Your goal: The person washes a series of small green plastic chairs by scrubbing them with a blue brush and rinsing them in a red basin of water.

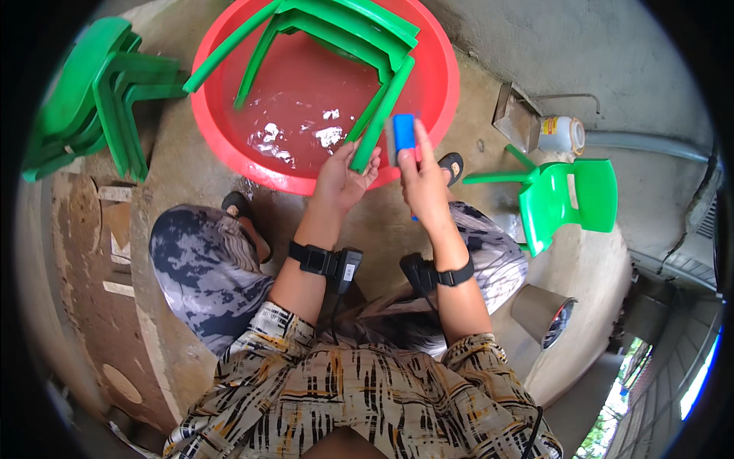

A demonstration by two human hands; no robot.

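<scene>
A green plastic chair (344, 26) rests tipped in a large red plastic basin (444, 74) that holds reddish-looking water (298, 92). One of its legs points towards me, and my left hand (347, 178) grips the end of that leg over the basin's near rim. Just right of the same leg, my right hand (423, 183) holds a blue scrubbing brush (404, 132). The brush's pale bristles face left, towards the leg, with a small gap or light contact that I cannot tell apart.
Stacked green chairs (109, 97) stand at the left. To the right are another green chair (553, 195), a white plastic jug (565, 135), a metal box-like object (518, 117) by the wall and a brownish bucket (539, 312). The concrete floor (481, 143) looks wet.
</scene>
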